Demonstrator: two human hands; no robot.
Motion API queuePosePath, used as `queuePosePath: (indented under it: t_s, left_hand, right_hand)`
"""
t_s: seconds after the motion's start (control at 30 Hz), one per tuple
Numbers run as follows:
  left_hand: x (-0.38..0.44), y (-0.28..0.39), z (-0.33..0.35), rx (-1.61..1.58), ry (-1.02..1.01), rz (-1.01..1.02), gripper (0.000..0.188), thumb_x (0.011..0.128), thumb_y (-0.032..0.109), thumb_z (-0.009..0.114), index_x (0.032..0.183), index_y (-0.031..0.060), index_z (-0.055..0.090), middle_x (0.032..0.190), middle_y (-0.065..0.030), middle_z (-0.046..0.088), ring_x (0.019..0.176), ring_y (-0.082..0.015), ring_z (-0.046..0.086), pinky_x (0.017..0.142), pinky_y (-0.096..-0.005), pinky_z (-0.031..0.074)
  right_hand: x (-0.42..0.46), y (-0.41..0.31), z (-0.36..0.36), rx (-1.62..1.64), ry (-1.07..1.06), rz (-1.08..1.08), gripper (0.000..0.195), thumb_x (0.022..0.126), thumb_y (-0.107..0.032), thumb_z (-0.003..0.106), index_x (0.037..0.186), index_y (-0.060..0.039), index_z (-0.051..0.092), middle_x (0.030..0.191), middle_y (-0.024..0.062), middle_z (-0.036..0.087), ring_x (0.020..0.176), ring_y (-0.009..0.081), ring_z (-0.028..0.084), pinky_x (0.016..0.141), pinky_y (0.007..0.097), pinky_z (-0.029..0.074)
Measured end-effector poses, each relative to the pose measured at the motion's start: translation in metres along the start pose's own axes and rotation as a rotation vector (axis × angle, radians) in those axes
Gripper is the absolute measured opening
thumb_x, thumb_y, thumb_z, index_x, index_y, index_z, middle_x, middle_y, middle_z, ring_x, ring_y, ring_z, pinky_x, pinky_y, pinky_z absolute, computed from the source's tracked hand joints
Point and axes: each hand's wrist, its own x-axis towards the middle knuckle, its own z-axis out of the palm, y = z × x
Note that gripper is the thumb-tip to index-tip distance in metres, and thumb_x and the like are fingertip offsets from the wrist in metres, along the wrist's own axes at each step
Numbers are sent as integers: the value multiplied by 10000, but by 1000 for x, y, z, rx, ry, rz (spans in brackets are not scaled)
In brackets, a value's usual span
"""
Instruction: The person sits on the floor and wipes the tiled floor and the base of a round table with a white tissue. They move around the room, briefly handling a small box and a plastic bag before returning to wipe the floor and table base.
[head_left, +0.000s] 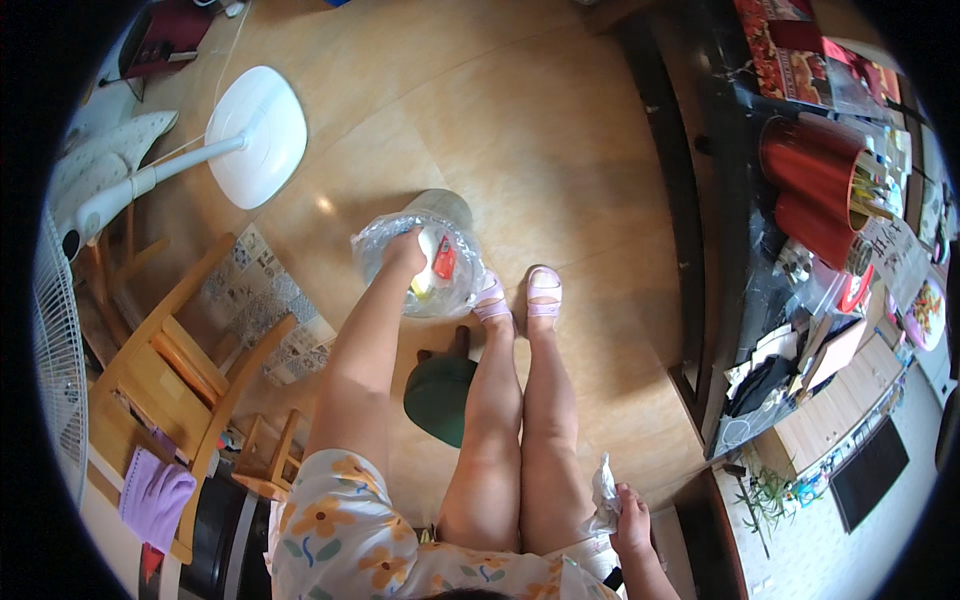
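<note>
My left hand (406, 251) reaches into the mouth of a waste bin lined with a clear plastic bag (375, 279), near my feet. Its fingers are mostly hidden, and I cannot tell whether they grip anything. Beside the hand, inside the bag, lie a red packet (444, 259) and something white and yellow. At the lower right, by my thigh, my right hand (632, 517) is closed on a crumpled whitish wad (604, 501), perhaps tissue or thin plastic.
A green-topped stool (441, 397) stands behind the bin. Left are a white fan base (256, 137), a wooden chair (169, 360) and a purple cloth (156, 499). On the right, a dark table (739, 262) holds red containers (810, 180) and papers.
</note>
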Motion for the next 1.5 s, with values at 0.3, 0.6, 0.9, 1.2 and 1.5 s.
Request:
queuePosePath:
  t_s: [0.3,0.6,0.9,1.2,1.5]
  left_hand:
    - [-47,8,12,205,255,160,582,848,168,622,1403,218,454,1413,-196,448,1319,-359,435,1121,-439,316]
    - [-252,39,-22,-125,232,380,389,829,178,661,1191,57,585,1110,-236,637,1061,-387,593,934,-479,474]
    - [-591,194,-98,-1175,-738,324,381,1029,281,472,1243,-26,540,1087,-188,663,963,-269,667,869,-408,550]
    - [-749,284,-36,-1241,-738,596,198,983,95,539,1171,36,560,1124,-117,643,1022,-244,652,913,-403,541]
    - [-907,434,100,-1203,-700,666,235,998,108,507,1221,37,518,1151,-87,628,1034,-195,643,915,-359,540]
  right_hand:
    - [-14,-4,-12,95,-51,-38,226,971,-232,580,1002,-21,655,911,26,640,833,132,582,753,277,462]
    - [-113,-17,-68,391,-383,-133,286,969,-128,468,1206,-20,586,1030,82,651,916,200,618,795,319,494]
    - [-215,-10,-94,204,-609,-502,308,923,-31,611,1231,-32,608,1133,34,646,1005,120,603,908,266,478]
    - [-231,36,-242,193,-598,-711,272,904,-76,675,1168,-18,647,1068,37,672,939,92,618,846,241,501]
    - [-201,127,-498,846,-416,-681,172,955,-146,625,1059,-10,650,955,70,682,820,158,658,743,279,546]
